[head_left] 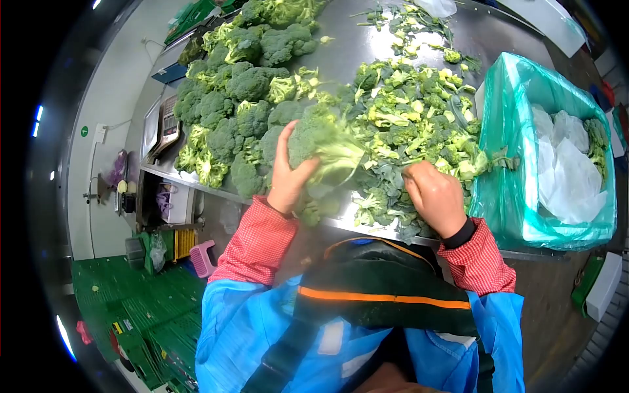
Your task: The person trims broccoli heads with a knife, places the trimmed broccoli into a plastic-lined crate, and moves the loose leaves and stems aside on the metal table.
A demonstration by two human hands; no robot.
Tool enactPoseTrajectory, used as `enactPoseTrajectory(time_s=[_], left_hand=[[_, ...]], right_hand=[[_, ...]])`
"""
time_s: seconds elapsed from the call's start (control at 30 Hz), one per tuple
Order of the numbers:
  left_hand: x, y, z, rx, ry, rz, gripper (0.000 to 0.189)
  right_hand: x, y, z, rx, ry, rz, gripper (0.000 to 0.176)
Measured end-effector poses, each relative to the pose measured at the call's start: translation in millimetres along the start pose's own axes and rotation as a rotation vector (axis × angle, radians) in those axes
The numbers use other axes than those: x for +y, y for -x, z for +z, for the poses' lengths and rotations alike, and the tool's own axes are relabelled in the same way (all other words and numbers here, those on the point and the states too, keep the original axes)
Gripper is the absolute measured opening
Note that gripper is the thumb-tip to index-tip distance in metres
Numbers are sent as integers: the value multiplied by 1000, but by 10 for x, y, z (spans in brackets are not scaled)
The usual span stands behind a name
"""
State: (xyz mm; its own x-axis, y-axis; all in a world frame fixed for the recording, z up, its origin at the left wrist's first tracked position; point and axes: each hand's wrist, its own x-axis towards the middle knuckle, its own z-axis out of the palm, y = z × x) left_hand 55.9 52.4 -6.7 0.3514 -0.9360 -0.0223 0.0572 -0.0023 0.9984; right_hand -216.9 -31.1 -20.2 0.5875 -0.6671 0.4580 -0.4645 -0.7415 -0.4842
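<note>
A broccoli head (318, 141) with a pale green stalk is in my left hand (286, 175), tilted with its stalk towards the right. The head is a little blurred. My right hand (438, 198) is closed, fingers curled down, over the near edge of a heap of broccoli trimmings (416, 114). Whatever its fingers hold, if anything, is hidden. To the left of my left hand lies a pile of whole broccoli heads (226, 111). Both heaps rest on a metal table (383, 42).
At the right stands a crate lined with a green plastic bag (508, 150), with clear plastic (570, 173) and some greens inside. A scale (167, 124) sits at the table's left edge. Green crates (131, 314) and a pink plastic item (203, 257) are on the lower left.
</note>
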Motion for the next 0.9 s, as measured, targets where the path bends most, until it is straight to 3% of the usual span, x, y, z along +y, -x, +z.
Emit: enactPoseTrajectory(time_s=[0.13,0.27,0.37,0.43,0.5,0.57,0.7,0.77,0.9], left_hand=[[44,-18,-23,10,-163,63,74],[92,-2,28,7,-322,108,76],[162,31,59,47,-208,10,75],[264,71,-138,92,-55,-104,74],[236,70,-338,67,-237,70,69],[268,46,-319,108,-31,-93,68],[18,-249,-670,259,190,-120,65],[173,-397,-906,345,267,-168,69],[322,-1054,-1785,472,351,22,78]], right_hand=[[-47,-33,-4,-67,187,-111,13],[154,-100,190,-15,313,-80,11],[411,-30,353,-89,487,86,10],[770,35,250,-84,400,345,9],[649,-4,145,-30,182,361,14],[416,-83,258,31,-19,271,15],[180,-54,395,-187,23,249,13],[242,51,407,-117,-44,232,14],[278,179,405,-161,-62,227,16]])
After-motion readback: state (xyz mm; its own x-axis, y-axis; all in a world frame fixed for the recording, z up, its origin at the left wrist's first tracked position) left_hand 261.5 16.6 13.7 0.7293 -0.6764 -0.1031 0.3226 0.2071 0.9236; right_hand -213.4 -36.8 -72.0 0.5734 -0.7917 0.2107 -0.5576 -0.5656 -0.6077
